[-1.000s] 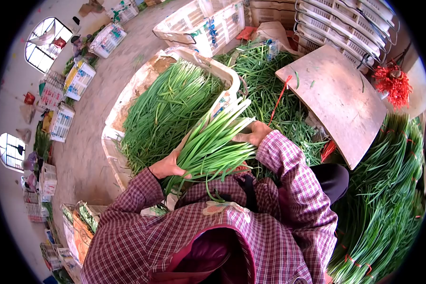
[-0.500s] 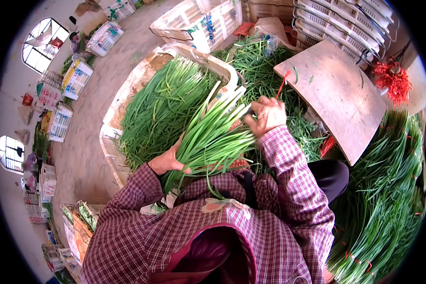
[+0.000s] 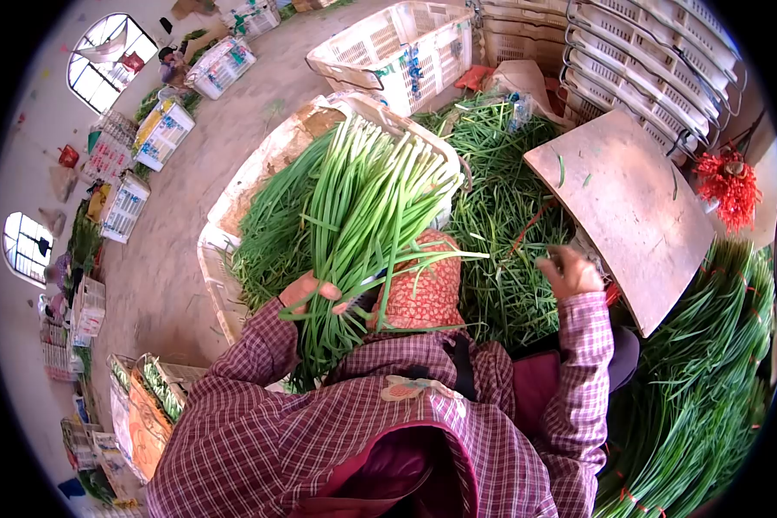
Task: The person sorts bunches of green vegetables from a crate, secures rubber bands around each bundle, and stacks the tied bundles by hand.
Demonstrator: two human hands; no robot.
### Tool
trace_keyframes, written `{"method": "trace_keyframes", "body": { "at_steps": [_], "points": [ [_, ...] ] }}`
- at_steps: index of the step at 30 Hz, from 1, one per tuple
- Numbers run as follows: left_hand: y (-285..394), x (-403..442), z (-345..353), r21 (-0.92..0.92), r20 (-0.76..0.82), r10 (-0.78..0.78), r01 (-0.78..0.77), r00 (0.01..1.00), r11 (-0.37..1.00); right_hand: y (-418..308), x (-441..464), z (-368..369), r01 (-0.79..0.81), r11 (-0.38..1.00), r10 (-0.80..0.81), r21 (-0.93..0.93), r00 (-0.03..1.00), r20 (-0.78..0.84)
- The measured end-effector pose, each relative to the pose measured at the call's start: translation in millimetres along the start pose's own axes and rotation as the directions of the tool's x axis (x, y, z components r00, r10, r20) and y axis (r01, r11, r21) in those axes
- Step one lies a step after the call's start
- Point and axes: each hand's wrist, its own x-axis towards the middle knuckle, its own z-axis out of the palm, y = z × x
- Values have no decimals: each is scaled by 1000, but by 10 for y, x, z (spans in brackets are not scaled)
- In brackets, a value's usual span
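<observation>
A thick bunch of garlic chives (image 3: 388, 173), its pale stem ends pointing away from me, is gripped near the leafy end by my left hand (image 3: 318, 293). The bunch lies slanted over more chives (image 3: 276, 203) in the cream plastic crate (image 3: 445, 154). My right hand (image 3: 572, 272) is raised to the right, apart from the bunch, with fingers loosely curled and nothing visible in them. Below and beside it are loose green leaves (image 3: 501, 216) with a thin red tie (image 3: 531, 226) across them. Between my hands shows a red patterned cloth (image 3: 423, 285).
A flat board (image 3: 626, 207) sits at the right, near a cluster of red ties (image 3: 728, 186). Tied chives (image 3: 691, 388) are heaped at the lower right. Stacked crates (image 3: 647, 65) and a white crate (image 3: 397, 60) stand behind. Across the floor, a person (image 3: 173, 65) is near other crates.
My right hand has moved away from the bunch, to the right and nearer me. The bunch has shifted forward over the crate, still in my left hand. The view has shifted slightly.
</observation>
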Motion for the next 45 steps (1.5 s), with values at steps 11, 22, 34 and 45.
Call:
{"method": "trace_keyframes", "body": {
  "at_steps": [11,22,34,45],
  "points": [
    [3,165,413,-93,-14,35,-37,999,995,-605,150,769,-31,329,-449,944,874,185],
    [113,720,1611,-36,167,46,-40,985,999,-769,607,312,-315,-105,-134,943,944,300],
    [-208,620,1339,320,519,-312,157,796,934,-338,163,588,-326,-82,-454,942,854,256],
    [1049,1129,1021,-49,284,436,-441,854,896,-690,441,799,-133,132,-515,982,838,182]
  ]
}}
